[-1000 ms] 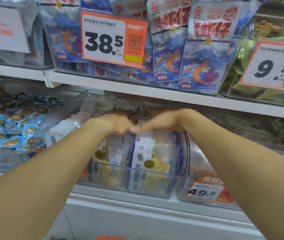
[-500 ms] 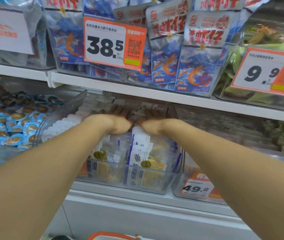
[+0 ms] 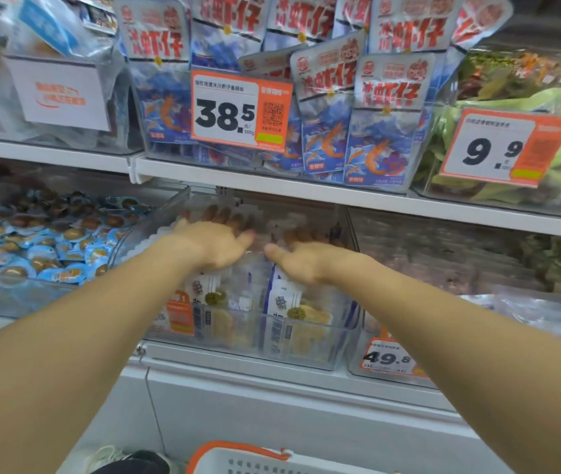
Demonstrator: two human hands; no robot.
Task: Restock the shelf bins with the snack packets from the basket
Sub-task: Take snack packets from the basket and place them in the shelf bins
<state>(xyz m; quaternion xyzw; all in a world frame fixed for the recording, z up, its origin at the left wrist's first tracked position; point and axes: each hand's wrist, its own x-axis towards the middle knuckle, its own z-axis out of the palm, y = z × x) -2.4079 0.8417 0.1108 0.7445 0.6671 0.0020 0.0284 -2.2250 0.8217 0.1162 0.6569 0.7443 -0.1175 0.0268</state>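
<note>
Left hand (image 3: 216,242), right hand (image 3: 301,260), flat on binned snack packets (image 3: 281,299)

White shelf (image 3: 306,191) carries clear bins (image 3: 306,347), seemingly full of snack packets (image 3: 282,302).

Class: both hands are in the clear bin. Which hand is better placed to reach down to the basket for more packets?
Probably the right hand. The basket sits low, slightly right of centre, roughly under that arm; the left hand reaches deeper into the bin. The difference is small.
</note>
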